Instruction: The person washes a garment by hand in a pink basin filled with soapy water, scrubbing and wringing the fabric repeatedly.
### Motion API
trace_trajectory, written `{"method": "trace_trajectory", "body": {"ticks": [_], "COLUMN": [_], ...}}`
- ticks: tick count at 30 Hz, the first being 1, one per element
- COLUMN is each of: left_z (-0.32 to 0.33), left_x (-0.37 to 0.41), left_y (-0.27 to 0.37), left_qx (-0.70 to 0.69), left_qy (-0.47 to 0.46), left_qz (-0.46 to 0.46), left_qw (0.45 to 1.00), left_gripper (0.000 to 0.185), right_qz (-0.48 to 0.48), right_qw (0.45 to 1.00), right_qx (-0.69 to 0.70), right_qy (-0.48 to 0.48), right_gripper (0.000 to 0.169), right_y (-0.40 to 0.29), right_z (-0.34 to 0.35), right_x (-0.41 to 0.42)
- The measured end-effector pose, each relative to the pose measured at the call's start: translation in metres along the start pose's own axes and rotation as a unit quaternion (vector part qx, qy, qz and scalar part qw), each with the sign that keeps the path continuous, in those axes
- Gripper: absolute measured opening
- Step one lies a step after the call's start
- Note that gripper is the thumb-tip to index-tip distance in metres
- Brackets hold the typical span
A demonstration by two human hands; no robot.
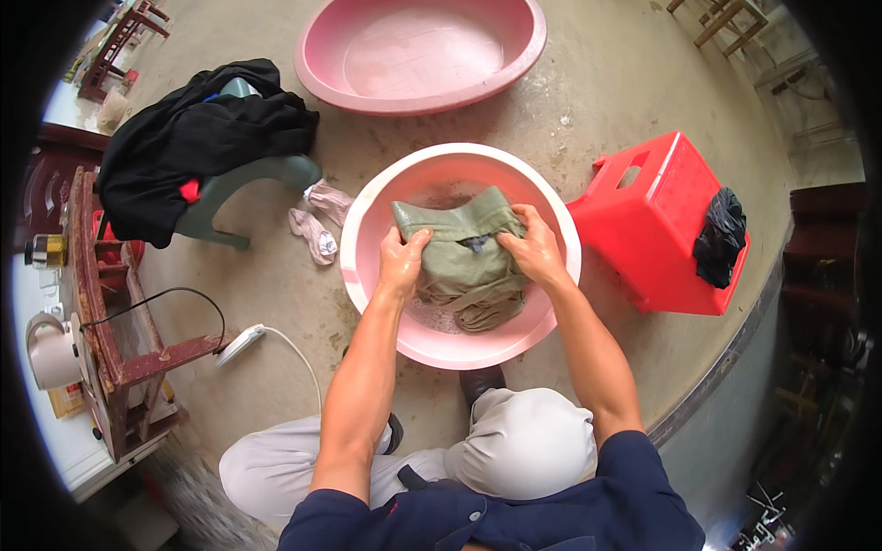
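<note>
A wet olive-green cloth garment (468,258) with a wide waistband-like edge is stretched between my hands over a round pink plastic basin (460,355). My left hand (402,260) grips its left side, with the thumb on top of the cloth. On the right side, my right hand (532,244) pinches the band in the same way. The lower part of the garment hangs bunched into the basin, where foamy water (431,318) shows around it. A small dark patch (474,242) sits near the middle of the band.
A red plastic stool (641,220) with a black plastic bag (721,237) stands close on the right. Left are striped socks (313,231), a green plastic stool (227,196) under black clothing (200,148), and a power strip (240,344). Beyond is a larger pink tub (420,103).
</note>
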State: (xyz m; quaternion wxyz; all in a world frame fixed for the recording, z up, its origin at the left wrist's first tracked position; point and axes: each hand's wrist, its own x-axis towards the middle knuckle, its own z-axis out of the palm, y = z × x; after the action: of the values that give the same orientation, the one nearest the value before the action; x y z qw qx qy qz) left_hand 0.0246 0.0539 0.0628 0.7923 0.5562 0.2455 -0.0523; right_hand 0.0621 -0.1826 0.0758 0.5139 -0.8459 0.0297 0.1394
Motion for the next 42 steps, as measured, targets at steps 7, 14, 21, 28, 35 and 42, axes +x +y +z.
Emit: {"method": "trace_trajectory", "body": {"ticks": [7, 14, 21, 28, 35, 42], "left_z": [-0.002, -0.005, 0.001, -0.008, 0.016, 0.072], "left_x": [0.051, 0.062, 0.061, 0.051, 0.008, -0.022], "left_y": [-0.079, -0.104, -0.096, -0.083, -0.045, -0.074], "left_qx": [0.111, 0.407, 0.428, -0.172, -0.269, -0.243], "left_qy": [0.110, 0.115, 0.149, 0.066, -0.024, 0.176], "left_qz": [-0.049, -0.113, -0.082, -0.065, -0.067, -0.101], "left_qw": [0.986, 0.899, 0.887, 0.981, 0.960, 0.949], "left_gripper": [0.046, 0.055, 0.050, 0.038, 0.049, 0.025], "right_qz": [-0.090, 0.109, 0.047, -0.199, -0.377, -0.160], "right_qw": [0.983, 0.956, 0.966, 0.975, 0.923, 0.969], "right_qx": [-0.122, -0.264, -0.254, -0.073, -0.060, -0.100], "right_qy": [0.104, -0.066, -0.027, -0.066, -0.058, 0.160], "right_gripper": [0.067, 0.060, 0.041, 0.027, 0.030, 0.035], "right_y": [0.043, 0.046, 0.059, -0.016, -0.041, -0.005], "right_z": [0.056, 0.080, 0.080, 0.081, 0.079, 0.080], "right_x": [0.025, 0.028, 0.038, -0.034, -0.086, 0.012]}}
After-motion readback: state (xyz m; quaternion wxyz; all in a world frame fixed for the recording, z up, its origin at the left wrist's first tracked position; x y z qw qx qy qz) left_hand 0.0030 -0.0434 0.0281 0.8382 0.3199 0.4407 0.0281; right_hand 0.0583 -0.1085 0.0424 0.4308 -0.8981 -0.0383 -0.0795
